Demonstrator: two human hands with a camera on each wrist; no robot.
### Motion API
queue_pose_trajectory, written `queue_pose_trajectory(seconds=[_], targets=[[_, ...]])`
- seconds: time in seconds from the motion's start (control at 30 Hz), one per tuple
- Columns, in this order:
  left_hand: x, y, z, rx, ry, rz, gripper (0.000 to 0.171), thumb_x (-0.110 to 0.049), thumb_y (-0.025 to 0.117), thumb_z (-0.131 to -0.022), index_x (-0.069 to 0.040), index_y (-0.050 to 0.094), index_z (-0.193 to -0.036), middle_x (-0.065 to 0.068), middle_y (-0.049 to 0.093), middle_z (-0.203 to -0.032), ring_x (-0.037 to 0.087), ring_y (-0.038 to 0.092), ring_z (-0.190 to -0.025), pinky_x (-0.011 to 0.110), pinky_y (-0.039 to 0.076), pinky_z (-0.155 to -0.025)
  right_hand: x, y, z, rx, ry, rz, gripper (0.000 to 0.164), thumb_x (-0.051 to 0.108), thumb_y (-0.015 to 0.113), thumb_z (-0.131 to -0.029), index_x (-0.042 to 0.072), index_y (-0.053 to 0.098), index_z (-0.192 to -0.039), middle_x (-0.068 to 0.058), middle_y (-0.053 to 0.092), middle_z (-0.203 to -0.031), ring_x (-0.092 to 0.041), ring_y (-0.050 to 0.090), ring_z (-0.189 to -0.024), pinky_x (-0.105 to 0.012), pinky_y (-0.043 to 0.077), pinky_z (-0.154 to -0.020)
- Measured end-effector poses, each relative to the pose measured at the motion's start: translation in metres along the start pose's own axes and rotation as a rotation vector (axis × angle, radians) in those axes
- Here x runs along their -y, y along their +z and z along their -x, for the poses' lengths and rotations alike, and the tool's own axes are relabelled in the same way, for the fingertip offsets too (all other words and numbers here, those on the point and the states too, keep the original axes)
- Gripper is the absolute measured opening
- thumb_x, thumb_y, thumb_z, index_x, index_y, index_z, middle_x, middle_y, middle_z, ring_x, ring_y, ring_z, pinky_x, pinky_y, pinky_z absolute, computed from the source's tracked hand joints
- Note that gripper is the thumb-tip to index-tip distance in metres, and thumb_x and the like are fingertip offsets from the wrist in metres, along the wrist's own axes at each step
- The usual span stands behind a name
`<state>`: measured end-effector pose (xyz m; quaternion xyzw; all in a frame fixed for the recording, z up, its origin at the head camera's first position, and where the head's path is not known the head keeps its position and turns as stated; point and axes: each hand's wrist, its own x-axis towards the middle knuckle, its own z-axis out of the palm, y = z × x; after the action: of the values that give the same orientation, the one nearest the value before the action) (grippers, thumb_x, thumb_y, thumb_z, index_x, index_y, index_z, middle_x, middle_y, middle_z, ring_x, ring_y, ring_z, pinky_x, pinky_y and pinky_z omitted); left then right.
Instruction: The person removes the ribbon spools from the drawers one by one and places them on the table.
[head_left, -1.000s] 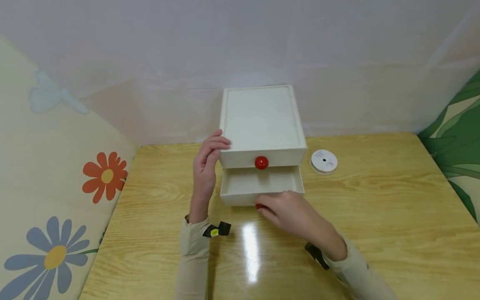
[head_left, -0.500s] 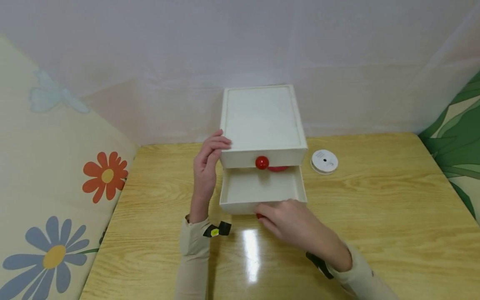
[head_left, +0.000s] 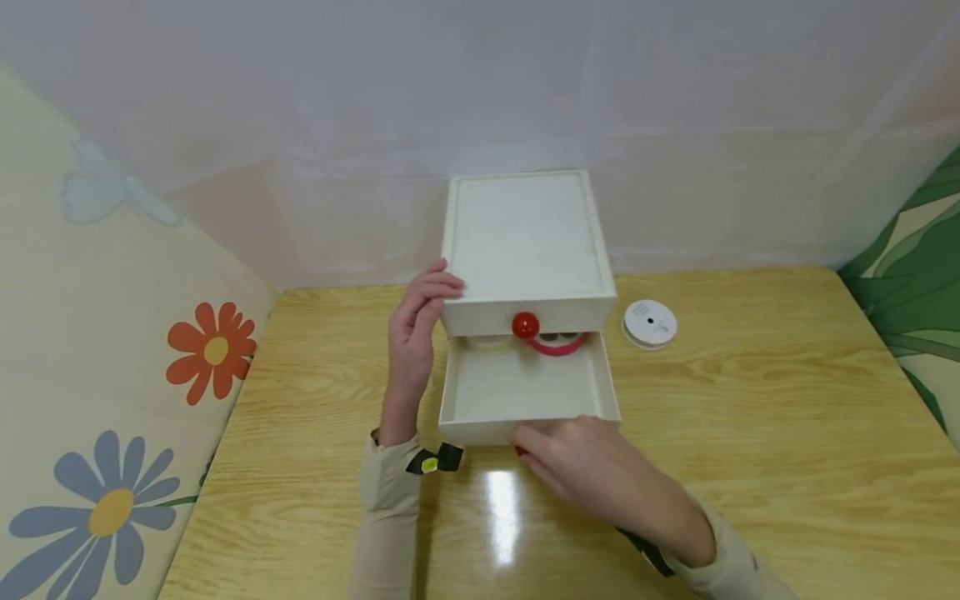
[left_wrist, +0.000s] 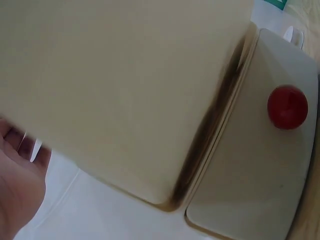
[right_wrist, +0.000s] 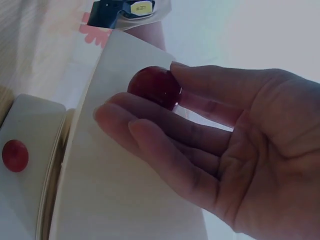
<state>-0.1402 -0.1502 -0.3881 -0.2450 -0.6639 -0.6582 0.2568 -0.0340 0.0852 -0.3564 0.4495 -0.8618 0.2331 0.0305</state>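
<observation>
A small white chest of drawers stands at the back of the table, its lower drawer pulled out. My right hand pinches that drawer's round red knob between thumb and fingers. My left hand rests against the chest's left side, fingertips lying on the top edge. The upper drawer is closed and bears another red knob. Deep in the lower drawer, a pink-rimmed round thing with dark spots shows at the right, partly hidden. A pale rounded thing peeks out at the left.
A flat white spool lies on the wooden table to the right of the chest. Pale cloth hangs close behind. Panels with painted flowers and leaves stand at both sides.
My right hand has drawn the lower drawer further out toward me. The pink-rimmed thing and the pale one have come into sight inside it. My left hand has stayed put.
</observation>
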Motion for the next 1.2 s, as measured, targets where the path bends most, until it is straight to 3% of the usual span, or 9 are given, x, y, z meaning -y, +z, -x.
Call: queue_pose_trajectory(seconds=[0.3, 0.47, 0.73, 1.2], targets=[[0.000, 0.001, 0.000, -0.005, 0.002, -0.004, 0.027, -0.001, 0.044, -0.103, 0.018, 0.062, -0.100, -0.010, 0.068, -0.117, 0.028, 0.048, -0.139, 0.050, 0.028, -0.124, 0.008, -0.004, 0.006, 0.038, -0.022, 0.047, 0.010, 0.006, 0.069, -0.094, 0.015, 0.065, -0.093, 0.012, 0.044, -0.060, 0.000, 0.032, -0.049, -0.013, 0.028, -0.042], [0.001, 0.000, -0.001, 0.003, 0.016, -0.008, 0.027, -0.002, 0.044, -0.103, 0.018, 0.062, -0.100, -0.010, 0.068, -0.117, 0.028, 0.048, -0.139, 0.051, 0.028, -0.124, 0.014, -0.004, 0.011, 0.020, -0.085, 0.109, 0.014, 0.008, 0.073, -0.092, 0.016, 0.062, -0.091, 0.011, 0.049, -0.064, -0.002, 0.035, -0.048, -0.015, 0.030, -0.041], [0.001, 0.000, -0.001, 0.009, 0.019, -0.009, 0.027, -0.002, 0.044, -0.103, 0.018, 0.062, -0.100, -0.010, 0.068, -0.118, 0.027, 0.048, -0.139, 0.051, 0.028, -0.124, 0.023, -0.001, 0.020, -0.007, -0.160, 0.191, 0.023, 0.009, 0.076, -0.089, 0.016, 0.055, -0.087, 0.011, 0.043, -0.065, -0.004, 0.033, -0.046, -0.019, 0.029, -0.039], [0.001, -0.011, -0.001, 0.088, 0.013, -0.014, 0.027, -0.003, 0.046, -0.103, 0.019, 0.062, -0.106, -0.008, 0.067, -0.123, 0.031, 0.045, -0.142, 0.051, 0.026, -0.125, 0.028, -0.001, 0.026, 0.122, -0.120, 0.178, 0.025, -0.001, 0.074, -0.084, 0.015, 0.057, -0.094, 0.012, 0.037, -0.061, -0.005, 0.031, -0.047, -0.020, 0.028, -0.041]])
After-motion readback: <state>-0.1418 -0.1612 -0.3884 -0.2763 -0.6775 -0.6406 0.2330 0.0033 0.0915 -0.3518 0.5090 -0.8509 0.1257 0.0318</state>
